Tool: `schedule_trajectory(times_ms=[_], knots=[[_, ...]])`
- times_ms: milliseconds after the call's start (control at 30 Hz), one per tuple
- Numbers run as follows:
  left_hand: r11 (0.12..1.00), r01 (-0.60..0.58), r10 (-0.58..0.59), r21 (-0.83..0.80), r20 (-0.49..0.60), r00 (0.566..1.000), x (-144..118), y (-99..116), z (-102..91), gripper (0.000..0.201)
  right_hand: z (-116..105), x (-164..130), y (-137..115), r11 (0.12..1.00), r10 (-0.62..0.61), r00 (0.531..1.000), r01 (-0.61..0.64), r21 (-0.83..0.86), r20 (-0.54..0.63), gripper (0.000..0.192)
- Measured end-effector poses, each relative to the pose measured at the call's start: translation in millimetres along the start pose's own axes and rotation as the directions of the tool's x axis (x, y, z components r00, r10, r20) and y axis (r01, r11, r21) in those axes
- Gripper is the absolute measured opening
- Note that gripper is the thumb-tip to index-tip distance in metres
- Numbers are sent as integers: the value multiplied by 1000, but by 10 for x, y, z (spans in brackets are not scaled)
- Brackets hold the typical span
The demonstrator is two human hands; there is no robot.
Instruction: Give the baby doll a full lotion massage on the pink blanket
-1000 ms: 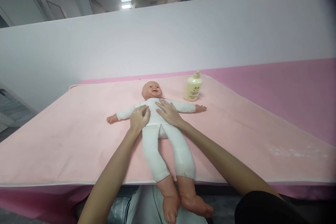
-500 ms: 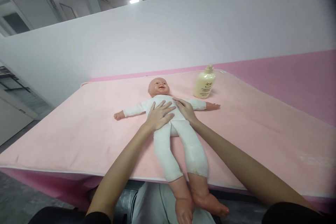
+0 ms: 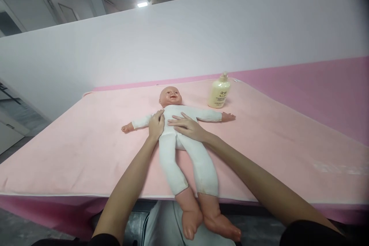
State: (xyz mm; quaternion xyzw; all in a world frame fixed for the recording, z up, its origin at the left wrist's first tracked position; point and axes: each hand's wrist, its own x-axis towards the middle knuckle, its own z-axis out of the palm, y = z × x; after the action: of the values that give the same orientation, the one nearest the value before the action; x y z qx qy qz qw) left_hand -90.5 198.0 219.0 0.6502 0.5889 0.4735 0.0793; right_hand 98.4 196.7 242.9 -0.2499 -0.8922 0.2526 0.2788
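A baby doll point(image 3: 187, 153) with a white cloth body lies face up, its head away from me and its feet hanging over the table's near edge. Against the left side of its torso rests my left hand point(image 3: 157, 124), the fingers close together and curving over the side. My right hand point(image 3: 188, 127) lies flat across the middle of the belly, fingers spread and pointing left. Neither hand grasps anything. Beyond the doll's outstretched arm on the right stands a pale yellow pump bottle point(image 3: 219, 93), upright and apart from both hands.
A light pink towel point(image 3: 95, 142) covers the table, over a darker pink surface point(image 3: 311, 88) showing at the right. Behind rises a white partition wall point(image 3: 173, 46). My legs point(image 3: 165, 221) are below the table's front edge.
My left hand has slid from the belly to the torso's left side. My right hand has moved from the right side onto the belly. The view has shifted slightly.
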Motion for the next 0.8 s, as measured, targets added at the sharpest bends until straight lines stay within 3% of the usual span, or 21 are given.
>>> schedule_trajectory(times_ms=[100,267,500,600,700,800], knots=[[1000,-11,11,-4,7,1000,-1,25,11,37,0,43,31,985,96,994,-89,-147,44,45],[1000,1,-1,5,20,1000,-27,59,13,37,14,119,110,920,288,957,-284,-271,-26,57],[999,-5,6,-41,25,1000,-27,40,3,38,-10,124,387,863,443,880,-470,-187,-171,74],[986,-49,53,-157,18,998,-48,81,-31,35,2,94,494,864,460,855,-494,-102,-241,75],[917,-130,194,-378,138,971,-113,229,-68,35,15,70,518,882,437,840,-471,-33,-323,67],[885,-135,305,-446,337,891,-185,445,-106,34,7,56,484,897,404,824,-442,-4,-396,56]])
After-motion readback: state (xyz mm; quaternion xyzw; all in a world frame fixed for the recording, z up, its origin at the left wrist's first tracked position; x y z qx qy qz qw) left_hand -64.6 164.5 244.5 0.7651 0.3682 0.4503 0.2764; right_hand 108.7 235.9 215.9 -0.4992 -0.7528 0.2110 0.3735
